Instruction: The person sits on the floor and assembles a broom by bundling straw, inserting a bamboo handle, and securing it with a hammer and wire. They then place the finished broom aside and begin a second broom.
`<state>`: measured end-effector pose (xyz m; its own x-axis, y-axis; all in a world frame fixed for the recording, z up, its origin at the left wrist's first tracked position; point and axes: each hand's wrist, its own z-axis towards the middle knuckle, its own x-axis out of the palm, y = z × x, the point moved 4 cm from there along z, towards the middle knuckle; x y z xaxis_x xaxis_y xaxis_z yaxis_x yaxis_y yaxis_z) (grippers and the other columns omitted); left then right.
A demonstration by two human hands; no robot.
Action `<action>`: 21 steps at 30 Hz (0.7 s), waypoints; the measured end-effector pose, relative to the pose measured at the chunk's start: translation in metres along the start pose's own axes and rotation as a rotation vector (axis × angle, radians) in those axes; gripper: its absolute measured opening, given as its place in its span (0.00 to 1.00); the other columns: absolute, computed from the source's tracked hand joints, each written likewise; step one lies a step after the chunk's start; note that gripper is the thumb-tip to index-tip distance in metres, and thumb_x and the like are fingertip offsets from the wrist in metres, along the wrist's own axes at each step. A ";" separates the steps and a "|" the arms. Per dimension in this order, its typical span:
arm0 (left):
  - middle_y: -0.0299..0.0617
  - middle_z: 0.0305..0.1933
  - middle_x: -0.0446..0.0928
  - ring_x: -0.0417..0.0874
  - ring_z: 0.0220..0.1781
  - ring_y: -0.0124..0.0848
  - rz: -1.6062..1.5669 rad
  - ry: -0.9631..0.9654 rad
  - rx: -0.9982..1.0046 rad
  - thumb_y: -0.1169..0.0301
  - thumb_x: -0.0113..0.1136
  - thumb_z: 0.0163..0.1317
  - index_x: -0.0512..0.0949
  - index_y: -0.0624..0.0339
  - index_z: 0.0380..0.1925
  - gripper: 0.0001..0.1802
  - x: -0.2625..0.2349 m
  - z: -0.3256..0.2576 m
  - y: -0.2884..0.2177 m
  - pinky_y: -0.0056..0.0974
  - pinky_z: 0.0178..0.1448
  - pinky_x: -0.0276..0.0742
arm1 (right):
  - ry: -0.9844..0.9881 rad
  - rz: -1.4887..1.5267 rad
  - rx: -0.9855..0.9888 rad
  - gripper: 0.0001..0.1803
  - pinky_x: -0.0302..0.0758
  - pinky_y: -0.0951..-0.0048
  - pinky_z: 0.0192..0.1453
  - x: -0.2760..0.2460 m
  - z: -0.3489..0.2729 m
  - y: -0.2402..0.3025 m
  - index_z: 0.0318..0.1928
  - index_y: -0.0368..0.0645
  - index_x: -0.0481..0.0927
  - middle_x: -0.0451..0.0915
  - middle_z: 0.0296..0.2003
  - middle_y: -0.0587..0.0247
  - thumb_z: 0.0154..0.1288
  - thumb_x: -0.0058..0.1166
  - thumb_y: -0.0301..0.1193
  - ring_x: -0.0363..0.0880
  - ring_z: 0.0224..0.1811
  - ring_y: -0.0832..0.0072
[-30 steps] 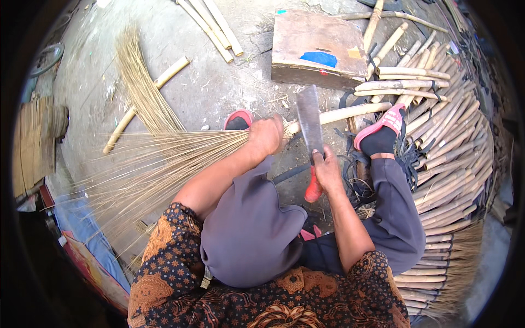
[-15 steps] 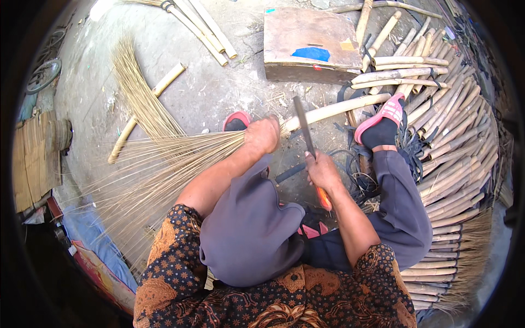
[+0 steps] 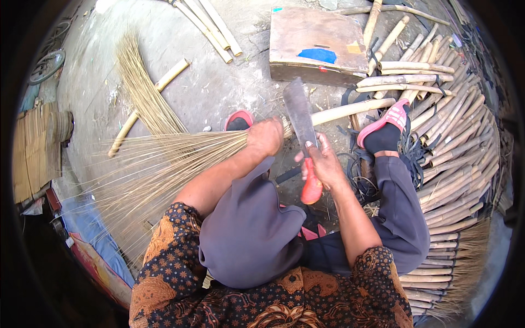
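My left hand (image 3: 266,136) is closed round a bundle of thin straw-coloured bristles (image 3: 191,161) fanning out to the left. From its right side a pale bamboo stick (image 3: 355,111) runs toward my right foot, passing behind the blade. How the stick sits inside the bundle is hidden by my fist. In my right hand (image 3: 327,165) is a broad-bladed knife (image 3: 299,112) with a red-orange handle, its blade pointing up and away, flat side showing. The thumb lies along the handle while some fingers look loosened, slightly blurred.
Another bristle bundle (image 3: 147,90) lies on the ground, crossing a bamboo stick (image 3: 174,75). A wooden box (image 3: 317,35) stands ahead. Stacked bamboo-handled brooms (image 3: 454,180) fill the right side. Dark strips (image 3: 361,175) lie tangled near my right foot in its pink sandal (image 3: 385,123).
The knife has rolled in my right hand, so the blade's edge-on look has become its broad face and more handle shows. My left hand keeps its hold; the whole view has shifted slightly.
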<state>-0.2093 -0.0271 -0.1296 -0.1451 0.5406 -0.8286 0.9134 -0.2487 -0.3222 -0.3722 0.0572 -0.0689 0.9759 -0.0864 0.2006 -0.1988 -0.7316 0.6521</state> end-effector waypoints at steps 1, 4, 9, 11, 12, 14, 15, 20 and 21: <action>0.61 0.43 0.87 0.91 0.46 0.56 -0.003 -0.015 0.001 0.71 0.57 0.63 0.77 0.72 0.48 0.16 0.000 0.000 0.000 0.54 0.50 0.88 | -0.059 -0.223 -0.108 0.11 0.76 0.68 0.25 0.002 -0.003 0.006 0.58 0.45 0.71 0.86 0.34 0.57 0.85 0.45 0.35 0.80 0.20 0.74; 0.62 0.43 0.87 0.91 0.45 0.56 -0.017 -0.016 -0.002 0.72 0.55 0.65 0.77 0.72 0.47 0.15 0.002 0.000 0.000 0.53 0.49 0.88 | -0.274 -0.763 -0.451 0.12 0.79 0.53 0.31 0.014 -0.015 0.022 0.57 0.42 0.71 0.86 0.28 0.51 0.83 0.46 0.35 0.86 0.25 0.56; 0.60 0.41 0.87 0.92 0.45 0.53 0.017 -0.059 0.050 0.74 0.52 0.66 0.78 0.70 0.46 0.13 0.002 0.000 0.001 0.50 0.50 0.88 | -0.213 -1.081 -0.230 0.13 0.76 0.37 0.46 0.016 -0.004 0.021 0.55 0.41 0.71 0.84 0.33 0.31 0.82 0.45 0.36 0.83 0.41 0.31; 0.60 0.41 0.87 0.92 0.44 0.54 0.017 -0.073 0.073 0.74 0.52 0.66 0.77 0.70 0.46 0.13 0.002 0.001 0.001 0.51 0.49 0.88 | -0.170 -1.107 -0.222 0.13 0.75 0.34 0.46 0.012 0.000 0.026 0.55 0.41 0.71 0.83 0.32 0.29 0.81 0.45 0.37 0.83 0.41 0.29; 0.60 0.41 0.87 0.92 0.44 0.54 0.019 -0.078 0.070 0.74 0.51 0.66 0.77 0.70 0.46 0.13 0.002 0.001 0.001 0.51 0.49 0.88 | -0.170 -1.076 -0.210 0.13 0.75 0.33 0.46 0.010 0.000 0.026 0.54 0.41 0.72 0.83 0.32 0.29 0.81 0.45 0.37 0.83 0.41 0.29; 0.59 0.41 0.87 0.92 0.44 0.52 0.029 -0.066 0.064 0.74 0.52 0.66 0.78 0.70 0.46 0.13 0.003 0.000 0.001 0.50 0.49 0.88 | -0.208 -1.017 -0.210 0.13 0.74 0.33 0.46 0.008 -0.003 0.028 0.53 0.40 0.72 0.83 0.32 0.28 0.81 0.45 0.37 0.83 0.41 0.29; 0.58 0.42 0.87 0.92 0.45 0.51 0.038 -0.058 0.061 0.74 0.52 0.65 0.79 0.70 0.47 0.14 0.004 0.000 0.001 0.49 0.50 0.88 | -0.251 -0.992 -0.232 0.13 0.75 0.33 0.47 0.008 -0.005 0.029 0.53 0.40 0.72 0.83 0.32 0.28 0.81 0.45 0.37 0.83 0.41 0.28; 0.60 0.42 0.87 0.92 0.44 0.53 0.016 -0.042 0.051 0.74 0.52 0.65 0.78 0.70 0.45 0.12 0.004 0.001 0.002 0.50 0.49 0.88 | -0.255 -1.049 -0.194 0.13 0.75 0.34 0.47 0.019 -0.012 0.027 0.53 0.40 0.73 0.83 0.32 0.28 0.82 0.45 0.37 0.83 0.42 0.28; 0.60 0.42 0.87 0.91 0.45 0.53 0.018 -0.003 0.032 0.74 0.53 0.65 0.77 0.70 0.45 0.13 0.005 0.002 0.003 0.50 0.50 0.88 | -0.224 -1.109 -0.207 0.13 0.76 0.34 0.47 0.021 -0.013 0.028 0.53 0.39 0.72 0.83 0.32 0.28 0.82 0.45 0.37 0.83 0.42 0.29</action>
<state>-0.2080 -0.0271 -0.1359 -0.1296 0.5332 -0.8360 0.9035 -0.2838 -0.3211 -0.3581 0.0435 -0.0374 0.6137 0.4020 -0.6795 0.7885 -0.3569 0.5009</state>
